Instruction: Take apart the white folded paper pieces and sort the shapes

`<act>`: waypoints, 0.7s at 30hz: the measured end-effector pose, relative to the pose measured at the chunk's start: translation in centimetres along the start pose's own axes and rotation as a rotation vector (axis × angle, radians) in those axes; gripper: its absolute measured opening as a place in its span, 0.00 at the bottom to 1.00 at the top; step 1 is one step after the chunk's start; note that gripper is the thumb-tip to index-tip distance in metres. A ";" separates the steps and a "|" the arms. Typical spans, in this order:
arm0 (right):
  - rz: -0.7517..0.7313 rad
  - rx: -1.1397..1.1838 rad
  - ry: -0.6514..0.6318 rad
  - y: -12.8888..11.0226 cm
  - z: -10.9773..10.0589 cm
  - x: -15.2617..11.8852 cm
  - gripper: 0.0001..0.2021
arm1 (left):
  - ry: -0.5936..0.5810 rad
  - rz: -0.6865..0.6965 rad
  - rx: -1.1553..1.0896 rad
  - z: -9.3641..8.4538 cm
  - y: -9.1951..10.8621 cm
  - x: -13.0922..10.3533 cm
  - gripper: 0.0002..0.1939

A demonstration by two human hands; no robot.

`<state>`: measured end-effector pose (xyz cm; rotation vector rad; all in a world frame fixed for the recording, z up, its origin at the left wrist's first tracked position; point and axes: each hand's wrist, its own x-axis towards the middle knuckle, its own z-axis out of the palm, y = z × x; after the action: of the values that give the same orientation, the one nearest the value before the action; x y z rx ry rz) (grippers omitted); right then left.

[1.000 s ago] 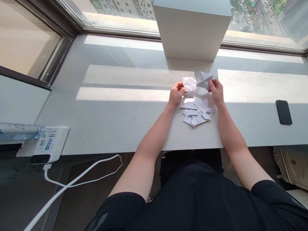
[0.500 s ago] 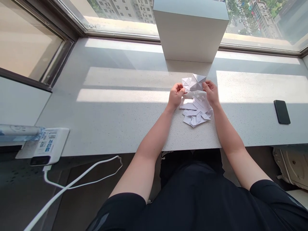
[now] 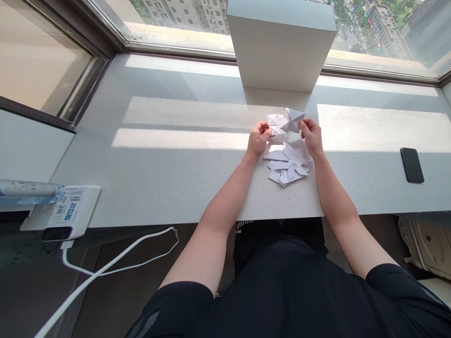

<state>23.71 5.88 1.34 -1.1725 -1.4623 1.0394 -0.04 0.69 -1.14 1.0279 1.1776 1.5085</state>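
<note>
A white folded paper piece [image 3: 293,120] with creases meeting at its centre is pinched at its right edge by my right hand [image 3: 311,135]. My left hand [image 3: 259,139] grips the left side of another creased white paper piece [image 3: 276,123]. The two pieces touch or overlap in the middle; whether they are joined I cannot tell. Below them, between my forearms, a loose pile of folded white paper pieces [image 3: 287,165] lies on the counter. Both hands are closed at the fingertips, a little above the counter.
The pale speckled counter [image 3: 169,183] runs along the windows. Behind my hands stands a tall white box-like block [image 3: 282,58]. A black phone [image 3: 412,165] lies at the right. At the left edge sits a white device [image 3: 75,211] with a white cable [image 3: 116,256] hanging down.
The right paper piece has turned to face the camera more flatly and shifted slightly right with my right hand. My left hand has barely moved. The pile lies as before.
</note>
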 end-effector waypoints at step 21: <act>-0.116 -0.141 -0.103 -2.1 2.3 -1.0 0.14 | -0.013 -0.005 -0.005 0.0 0.5 -0.1 0.10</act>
<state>21.17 4.40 2.76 -1.1317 -1.6872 0.9410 -0.06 0.59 -0.63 1.0291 1.1657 1.4979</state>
